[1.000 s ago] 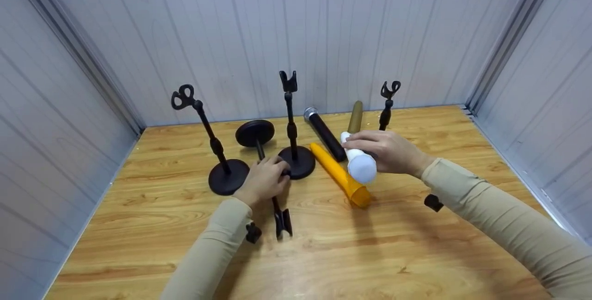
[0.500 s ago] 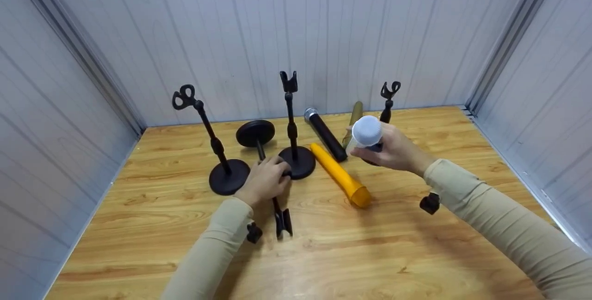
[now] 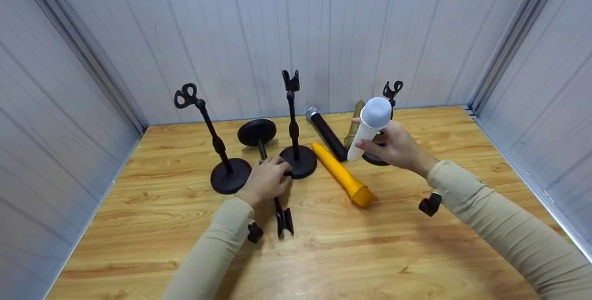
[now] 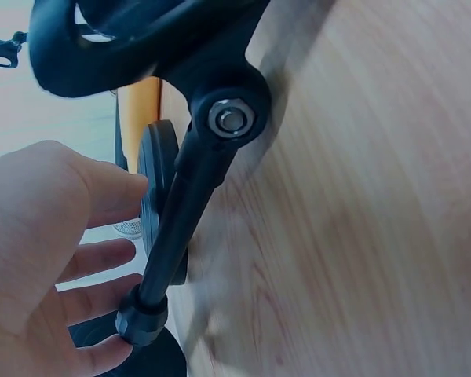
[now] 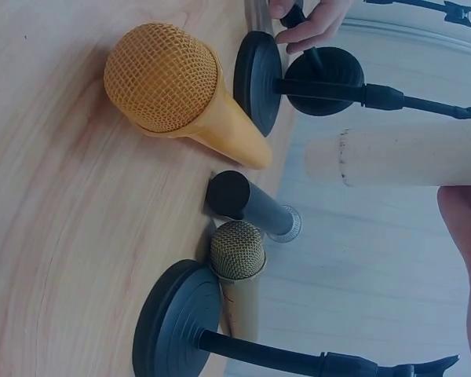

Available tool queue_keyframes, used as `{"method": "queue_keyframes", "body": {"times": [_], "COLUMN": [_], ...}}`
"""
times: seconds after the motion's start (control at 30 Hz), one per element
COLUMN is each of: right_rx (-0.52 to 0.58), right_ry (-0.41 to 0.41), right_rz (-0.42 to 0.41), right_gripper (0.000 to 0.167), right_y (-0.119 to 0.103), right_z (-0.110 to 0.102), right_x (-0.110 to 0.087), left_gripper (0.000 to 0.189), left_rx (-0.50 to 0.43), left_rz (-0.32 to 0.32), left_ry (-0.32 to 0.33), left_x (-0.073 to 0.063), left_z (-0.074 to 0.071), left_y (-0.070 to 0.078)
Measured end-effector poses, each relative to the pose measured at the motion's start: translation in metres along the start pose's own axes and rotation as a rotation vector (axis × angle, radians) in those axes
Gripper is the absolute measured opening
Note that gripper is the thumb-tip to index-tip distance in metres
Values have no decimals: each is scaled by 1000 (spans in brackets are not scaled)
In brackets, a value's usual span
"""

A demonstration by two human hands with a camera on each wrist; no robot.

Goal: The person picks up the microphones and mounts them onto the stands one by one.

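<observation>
My right hand (image 3: pixel 401 146) holds a white microphone (image 3: pixel 366 132) up above the table, thumb on its near side, its mesh head tilted up. In the right wrist view the microphone's plain tail end (image 5: pixel 392 155) juts out past the thumb. My left hand (image 3: pixel 264 180) rests over a black microphone stand (image 3: pixel 285 222) that lies on its side, base disc on edge. In the left wrist view its loosely extended fingers lie at the stand's pole (image 4: pixel 184 216), two fingertips right at the collar (image 4: pixel 141 318). A yellow-orange microphone (image 3: pixel 341 174) lies between the hands.
Three upright stands surround the hands: a left one (image 3: pixel 230 176), a middle one (image 3: pixel 298 163) and a right one (image 3: pixel 373 158), partly hidden by the right hand. A black microphone (image 3: pixel 328 136) and an olive-gold one (image 5: pixel 237 251) lie behind. Corrugated walls (image 3: pixel 240 36) enclose the table.
The white microphone has been lifted off the spot beside the orange one and tipped from mesh head down toward me to mesh head up. The left hand stays over the lying stand.
</observation>
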State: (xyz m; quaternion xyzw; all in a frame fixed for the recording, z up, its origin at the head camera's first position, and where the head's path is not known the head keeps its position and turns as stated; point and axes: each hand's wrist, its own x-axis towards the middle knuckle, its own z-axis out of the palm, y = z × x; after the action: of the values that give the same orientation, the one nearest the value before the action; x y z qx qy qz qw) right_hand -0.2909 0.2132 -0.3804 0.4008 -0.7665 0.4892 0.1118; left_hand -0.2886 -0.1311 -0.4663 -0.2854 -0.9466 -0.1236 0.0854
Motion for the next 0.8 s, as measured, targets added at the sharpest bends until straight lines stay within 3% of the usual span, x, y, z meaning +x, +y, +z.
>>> {"method": "queue_keyframes", "body": {"times": [0.2,0.37,0.6,0.8], "right_rx": [-15,-22,-16,-16], "right_ry": [30,62,88,94], "right_rz": [-14,-4,14,39], "right_gripper": [47,47,48,46], "right_y": [-4,-10,-14,-15], "right_z": [-1,-4,-9,-11], "right_x": [-3,-2,-2,-5], "left_gripper": [43,65,80,76], "left_rx": [-10,-99,-429,-677], "left_rz": [-35,-63,-128,-193], "left_ry": [16,96,164,244], "left_x": [4,14,31,45], "left_z": [-6,-18,-35,-35], "left_y": [2,4,9,10]}}
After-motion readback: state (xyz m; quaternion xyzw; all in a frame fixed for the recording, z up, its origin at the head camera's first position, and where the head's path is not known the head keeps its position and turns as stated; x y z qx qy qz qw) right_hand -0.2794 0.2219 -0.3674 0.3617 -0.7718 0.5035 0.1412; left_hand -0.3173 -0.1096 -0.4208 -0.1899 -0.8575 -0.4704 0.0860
